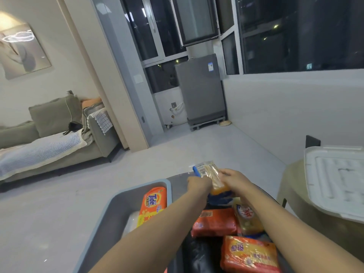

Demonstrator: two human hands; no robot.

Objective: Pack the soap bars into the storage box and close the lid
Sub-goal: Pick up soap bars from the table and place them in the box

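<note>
A grey storage box [157, 183] stands low in the frame, with an orange Tide soap bar [152, 205] inside along its right wall. Both hands are stretched out over the dark table. My right hand [233, 177] grips a clear-wrapped yellow soap pack [213, 177] with a blue end and a barcode label. My left hand [199, 184] touches the same pack from the left, and its fingers are hidden behind it. Loose soap packs lie on the table: an orange one [214, 222], a yellow one [247, 217] and a larger orange one [249, 253].
The white box lid [334, 180] rests on a beige stool [291, 186] at the right. A black bag [197, 255] lies between the box and the packs. Farther off are a green sofa [53, 134], a grey washing machine [201, 91] and open grey floor.
</note>
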